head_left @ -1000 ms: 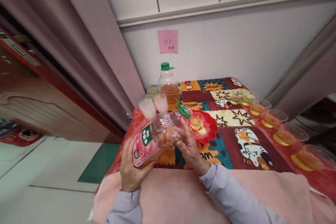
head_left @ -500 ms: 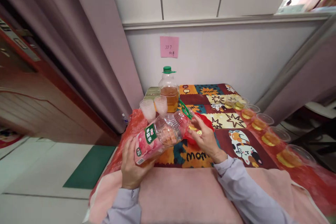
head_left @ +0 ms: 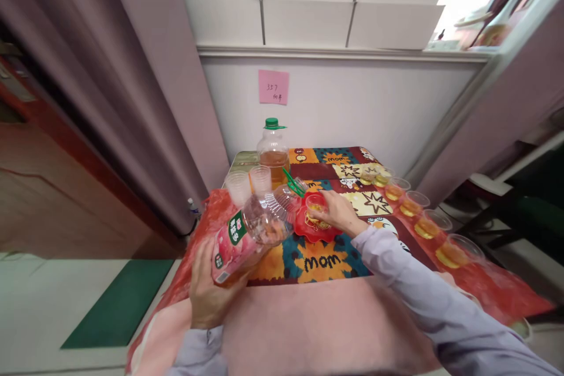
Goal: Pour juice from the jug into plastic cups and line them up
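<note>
My left hand (head_left: 209, 291) is wrapped round the base of a large clear plastic bottle (head_left: 235, 247) with a pink label. The bottle lies tilted, its neck pointing right, with a green handle (head_left: 294, 183) at the neck. Some amber liquid shows low inside it. Just right of the neck, my right hand (head_left: 338, 212) grips a small clear plastic cup (head_left: 315, 205) that has a little yellow in it. The cup is at a red scalloped plate (head_left: 324, 235); whether it rests on the plate I cannot tell.
Two stacks of clear cups (head_left: 238, 188) stand behind the bottle, near another green-capped jug (head_left: 273, 158) of amber liquid. Along the table's right side runs a row of cups with yellow liquid (head_left: 410, 205). A patterned mat (head_left: 321, 261) and pink cloth (head_left: 326, 323) cover the table.
My right hand has moved from the bottle's neck to the right, and the cup now shows at the red plate. The bottle stays tilted in my left hand. The whole view has shifted a little.
</note>
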{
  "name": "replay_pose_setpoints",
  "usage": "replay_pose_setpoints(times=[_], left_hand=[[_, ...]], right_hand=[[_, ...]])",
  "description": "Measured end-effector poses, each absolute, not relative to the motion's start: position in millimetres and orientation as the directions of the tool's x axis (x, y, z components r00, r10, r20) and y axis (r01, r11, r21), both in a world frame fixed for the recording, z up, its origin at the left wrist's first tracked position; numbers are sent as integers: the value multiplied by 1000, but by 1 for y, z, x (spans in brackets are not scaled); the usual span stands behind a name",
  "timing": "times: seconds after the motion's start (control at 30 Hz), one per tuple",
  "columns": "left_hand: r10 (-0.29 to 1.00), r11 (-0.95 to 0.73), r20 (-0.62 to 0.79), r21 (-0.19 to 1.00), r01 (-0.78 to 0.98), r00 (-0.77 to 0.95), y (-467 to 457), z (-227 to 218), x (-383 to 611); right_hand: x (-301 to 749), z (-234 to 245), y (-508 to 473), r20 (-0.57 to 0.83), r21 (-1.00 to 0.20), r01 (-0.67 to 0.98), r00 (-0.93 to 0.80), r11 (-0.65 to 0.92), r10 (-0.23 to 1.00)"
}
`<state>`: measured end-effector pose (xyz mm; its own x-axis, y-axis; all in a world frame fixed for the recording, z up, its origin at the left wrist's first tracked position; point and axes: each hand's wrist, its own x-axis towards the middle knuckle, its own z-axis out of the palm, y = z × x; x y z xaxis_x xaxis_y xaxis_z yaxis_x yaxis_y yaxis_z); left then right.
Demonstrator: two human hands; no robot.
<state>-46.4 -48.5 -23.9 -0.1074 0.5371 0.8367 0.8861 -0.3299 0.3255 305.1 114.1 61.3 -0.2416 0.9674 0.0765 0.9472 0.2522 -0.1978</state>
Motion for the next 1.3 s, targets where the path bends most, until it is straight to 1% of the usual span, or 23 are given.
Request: replay_pose_setpoints(times=[0.17, 0.4, 0.53, 0.7, 0.8, 0.9, 1.0, 1.13, 1.3], left_hand=[[555, -330, 825, 335, 883, -105, -46, -20, -46], [582, -315, 806, 344, 884, -106, -46, -19, -48], [597, -297, 791, 374, 879, -134, -47, -21, -49], [600, -272, 785, 385, 882, -158, -47, -23, -49], [608, -261, 782, 357, 897, -134, -47, -20, -48], [598, -260, 793, 328, 908, -115, -47, -17, -48], [598, -266, 793, 335, 904, -118, -47, -15, -47], [602, -267, 787, 356, 896, -133, -46, -19, -49], [601, -252, 785, 364, 896, -150, -45, -21, -49]], right_hand=[[294, 80, 116, 40, -170, 957, -231, 235, 972], [293, 89, 121, 39, -179, 952, -245, 248, 969], [296, 88, 128, 60, -215, 948, -228, 236, 972], [326, 97, 141, 139, -294, 929, -190, 224, 972], [364, 107, 153, 174, -310, 934, -128, 178, 976], [411, 114, 166, 215, -285, 951, -55, 116, 975], [455, 114, 177, 250, -256, 966, 25, 41, 968], [499, 102, 190, 263, -247, 967, 133, -66, 956], [521, 79, 203, 277, -267, 960, 160, -84, 948]])
